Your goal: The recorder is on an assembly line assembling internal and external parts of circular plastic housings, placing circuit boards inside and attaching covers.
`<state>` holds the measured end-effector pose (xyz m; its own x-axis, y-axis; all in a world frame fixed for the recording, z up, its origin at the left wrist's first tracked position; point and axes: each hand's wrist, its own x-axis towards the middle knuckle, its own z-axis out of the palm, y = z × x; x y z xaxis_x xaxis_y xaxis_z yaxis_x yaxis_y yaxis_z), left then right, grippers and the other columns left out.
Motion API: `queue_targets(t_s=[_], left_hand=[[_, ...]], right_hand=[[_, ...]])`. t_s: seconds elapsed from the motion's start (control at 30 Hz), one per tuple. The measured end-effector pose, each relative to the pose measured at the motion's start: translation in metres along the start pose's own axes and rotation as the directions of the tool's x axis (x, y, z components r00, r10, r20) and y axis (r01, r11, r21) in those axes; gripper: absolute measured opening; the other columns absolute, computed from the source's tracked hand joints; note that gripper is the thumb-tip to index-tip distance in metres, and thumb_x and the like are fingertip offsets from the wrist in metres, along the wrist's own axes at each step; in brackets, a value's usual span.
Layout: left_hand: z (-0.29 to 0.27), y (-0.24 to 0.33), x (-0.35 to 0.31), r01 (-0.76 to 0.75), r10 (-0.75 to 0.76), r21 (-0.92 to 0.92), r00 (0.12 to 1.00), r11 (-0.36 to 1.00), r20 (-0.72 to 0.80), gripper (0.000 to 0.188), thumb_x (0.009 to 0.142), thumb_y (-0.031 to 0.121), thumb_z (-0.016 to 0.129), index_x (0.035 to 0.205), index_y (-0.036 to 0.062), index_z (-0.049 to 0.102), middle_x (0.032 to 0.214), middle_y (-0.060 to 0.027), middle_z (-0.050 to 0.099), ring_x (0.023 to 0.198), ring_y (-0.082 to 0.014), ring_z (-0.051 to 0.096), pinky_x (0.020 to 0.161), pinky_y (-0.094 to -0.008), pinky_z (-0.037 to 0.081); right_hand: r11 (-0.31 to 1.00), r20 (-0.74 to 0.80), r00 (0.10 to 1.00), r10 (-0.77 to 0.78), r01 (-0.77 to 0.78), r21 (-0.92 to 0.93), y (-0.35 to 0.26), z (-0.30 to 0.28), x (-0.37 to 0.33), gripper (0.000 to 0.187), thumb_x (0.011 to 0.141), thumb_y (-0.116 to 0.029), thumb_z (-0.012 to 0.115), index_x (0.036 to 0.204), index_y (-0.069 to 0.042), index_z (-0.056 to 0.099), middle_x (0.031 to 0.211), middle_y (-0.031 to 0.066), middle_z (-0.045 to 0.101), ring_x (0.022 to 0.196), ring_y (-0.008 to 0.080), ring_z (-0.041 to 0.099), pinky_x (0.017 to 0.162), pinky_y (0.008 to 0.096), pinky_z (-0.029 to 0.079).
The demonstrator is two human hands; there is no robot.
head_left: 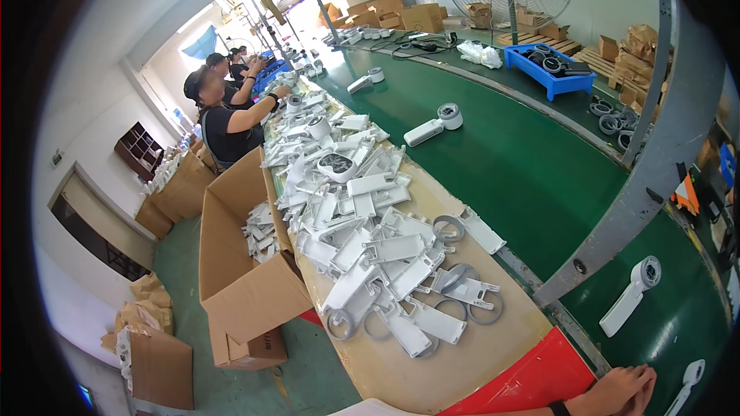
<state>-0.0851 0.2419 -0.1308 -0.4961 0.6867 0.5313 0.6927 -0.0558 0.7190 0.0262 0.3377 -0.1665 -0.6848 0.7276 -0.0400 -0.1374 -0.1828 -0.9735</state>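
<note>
At the lower right, over the near edge of the green conveyor belt (pixel 524 139), my left hand (pixel 606 391) and my right hand (pixel 644 394) lie against each other. The left fingers are curled; whatever they may hold is hidden. Most of my right hand's fingers cannot be seen. Closest to the hands on the belt is a white handheld fan (pixel 686 387), partly cut by the picture's rim. Farther up lies another white handheld fan (pixel 634 293), and beyond it a third handheld fan (pixel 435 125). A red sheet (pixel 524 377) covers the worktable's near corner.
White plastic shells (pixel 393 246) and grey rings (pixel 484 306) are heaped along the worktable (pixel 478 370). An open carton (pixel 254 304) stands at its left. Co-workers (pixel 223 112) work farther along. A steel post (pixel 640 185) rises at right, beyond it a blue crate (pixel 551 81).
</note>
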Motion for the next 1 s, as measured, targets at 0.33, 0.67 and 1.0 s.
queue_targets(t_s=[0.33, 0.67, 1.0], left_hand=[[0.001, -0.004, 0.0, -0.054, 0.052, -0.035, 0.997, 0.998, -0.062, 0.015, 0.083, 0.017, 0.053, 0.092, 0.0076, 0.059, 0.083, -0.0094, 0.062, 0.071, -0.024, 0.059, 0.061, -0.0366, 0.045], [0.01, -0.001, -0.003, 0.005, -0.006, -0.016, 0.998, 1.0, -0.056, 0.014, 0.085, 0.016, 0.051, 0.093, 0.0079, 0.059, 0.085, -0.01, 0.062, 0.075, -0.0252, 0.059, 0.064, -0.0378, 0.045], [-0.004, 0.005, 0.001, 0.086, -0.081, -0.094, 0.995, 0.992, 0.059, 0.017, 0.09, 0.019, 0.049, 0.098, 0.0086, 0.06, 0.097, -0.0124, 0.063, 0.088, -0.0249, 0.058, 0.073, -0.037, 0.047]], right_hand=[[0.999, -0.025, 0.999, -0.044, 0.043, -0.022, -0.001, 0.0, -0.002, 0.037, 0.087, -0.016, 0.057, 0.12, -0.003, 0.047, 0.115, 0.0108, 0.054, 0.105, 0.0245, 0.053, 0.091, 0.0371, 0.043], [1.0, 0.0, 1.0, 0.0, 0.0, -0.019, 0.0, -0.003, -0.002, 0.038, 0.088, -0.016, 0.057, 0.122, -0.002, 0.047, 0.117, 0.0115, 0.054, 0.106, 0.0253, 0.054, 0.092, 0.0371, 0.044], [0.999, 0.01, 0.999, -0.044, 0.043, 0.018, 0.0, -0.005, -0.001, 0.036, 0.089, -0.018, 0.057, 0.12, -0.002, 0.049, 0.117, 0.0123, 0.055, 0.104, 0.0254, 0.055, 0.09, 0.0375, 0.045]])
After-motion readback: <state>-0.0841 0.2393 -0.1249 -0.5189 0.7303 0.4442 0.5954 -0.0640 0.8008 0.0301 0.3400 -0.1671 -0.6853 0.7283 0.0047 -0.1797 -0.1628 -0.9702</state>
